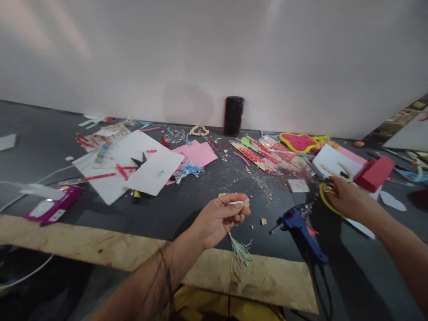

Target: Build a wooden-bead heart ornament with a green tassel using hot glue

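Observation:
Above the front of the dark table, my left hand (220, 216) is closed in a pinch on a small beaded piece (246, 203), mostly hidden by the fingers. A pale green tassel (240, 252) hangs beneath that hand. On the right, my right hand (347, 198) has its fingers curled at a yellow-handled tool (326, 200), which looks like scissors, over white paper. Between the hands lies a blue glue gun (302, 229). A red folded piece (374, 173) is just beyond my right hand.
A black phone (233, 116) leans against the wall. Patterned sticks (254, 154), pink paper (199, 152) and white sheets (155, 171) cover the table's back and left. A purple power strip (55, 204) sits at the left edge, with cables. Crumbs are scattered in the middle.

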Demonstrator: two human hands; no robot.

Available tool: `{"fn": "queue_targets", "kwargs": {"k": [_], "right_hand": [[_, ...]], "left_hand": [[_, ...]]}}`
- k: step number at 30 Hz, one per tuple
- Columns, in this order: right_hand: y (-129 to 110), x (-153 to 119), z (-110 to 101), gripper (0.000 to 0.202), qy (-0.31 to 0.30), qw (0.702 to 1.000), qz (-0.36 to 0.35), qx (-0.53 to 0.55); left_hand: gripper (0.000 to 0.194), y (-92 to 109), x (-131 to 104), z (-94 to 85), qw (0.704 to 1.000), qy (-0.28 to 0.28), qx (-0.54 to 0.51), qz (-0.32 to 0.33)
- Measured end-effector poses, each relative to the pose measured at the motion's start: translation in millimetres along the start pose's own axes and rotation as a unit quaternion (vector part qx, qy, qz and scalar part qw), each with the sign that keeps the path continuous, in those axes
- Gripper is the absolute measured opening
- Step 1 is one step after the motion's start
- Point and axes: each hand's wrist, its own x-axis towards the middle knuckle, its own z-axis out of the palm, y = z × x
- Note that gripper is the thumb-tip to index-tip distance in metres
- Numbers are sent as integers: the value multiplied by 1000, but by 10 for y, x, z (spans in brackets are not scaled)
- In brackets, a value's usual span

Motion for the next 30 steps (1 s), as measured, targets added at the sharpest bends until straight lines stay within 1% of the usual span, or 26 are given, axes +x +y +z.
{"fn": "queue_targets", "kwargs": {"k": [3, 7, 10, 13, 17, 19, 21, 22, 23, 24, 26, 27, 30], "right_hand": [[9, -64, 68, 39, -20, 999, -35, 12], [-38, -141, 38, 44, -11, 999, -32, 16], [-62, -175, -30, 49, 12, 1000, -7, 9], [-70, -210, -91, 52, 45, 999, 16, 26], [-103, -291, -162, 63, 94, 994, 9, 49], [-170, -396, -206, 65, 108, 992, -17, 64], [-302, -570, -248, 62, 110, 987, -72, 97], [-392, -679, -265, 58, 109, 982, -105, 116], [-496, -795, -276, 56, 101, 974, -155, 129], [-608, -912, -281, 54, 121, 963, -195, 140], [-828, -1116, -275, 52, 119, 952, -250, 128], [-925, -1194, -266, 54, 123, 948, -266, 126], [-1115, -1315, -239, 50, 118, 948, -270, 121]], "left_hand": [[30, 10, 5, -30, 1000, -9, 8, -2], [29, 21, -8, -28, 1000, -8, 28, 3], [31, 5, -13, 0, 999, 5, 47, 11], [29, -33, -9, 33, 998, 6, 54, 35], [24, -67, -18, 82, 998, 2, 46, 53], [23, -65, -34, 115, 998, 1, 46, 49], [23, -59, -54, 153, 998, 0, 41, 42], [24, -57, -65, 173, 999, 0, 35, 39], [23, -57, -75, 194, 999, -3, 26, 40], [23, -60, -86, 215, 999, -9, 14, 43], [23, -74, -110, 254, 998, -23, -14, 50], [23, -85, -124, 271, 998, -31, -27, 54], [22, -125, -167, 303, 996, -52, -49, 58]]}}
